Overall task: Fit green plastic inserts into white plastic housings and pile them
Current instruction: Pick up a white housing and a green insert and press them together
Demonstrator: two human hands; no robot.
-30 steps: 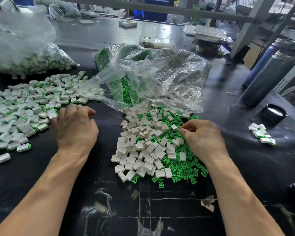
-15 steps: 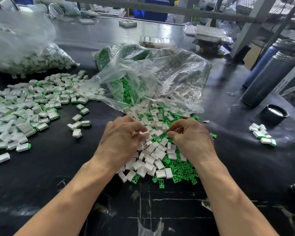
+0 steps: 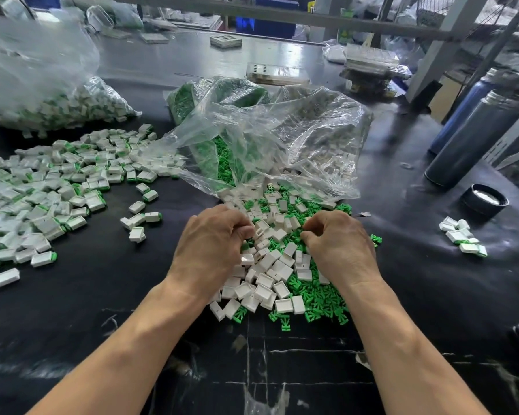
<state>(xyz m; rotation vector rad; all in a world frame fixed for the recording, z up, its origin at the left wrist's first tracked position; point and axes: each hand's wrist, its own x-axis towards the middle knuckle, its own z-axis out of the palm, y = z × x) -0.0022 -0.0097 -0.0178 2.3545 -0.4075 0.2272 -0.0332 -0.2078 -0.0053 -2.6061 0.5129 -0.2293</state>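
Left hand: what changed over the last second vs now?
The left hand moved right, from the edge of the assembled pile to the loose parts heap, leaving a few finished pieces on the table between them. Its fingers now curl into the heap; what they hold is hidden. The right hand stayed on the heap, shifting slightly left. Bags and flasks unchanged.

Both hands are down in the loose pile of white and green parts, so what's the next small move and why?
Probably lift one white housing in the left hand and one green insert in the right hand, then push them together. Both hands sit curled over the loose pile, but what they pinch is hidden. Finished pieces lie on the left of the table.
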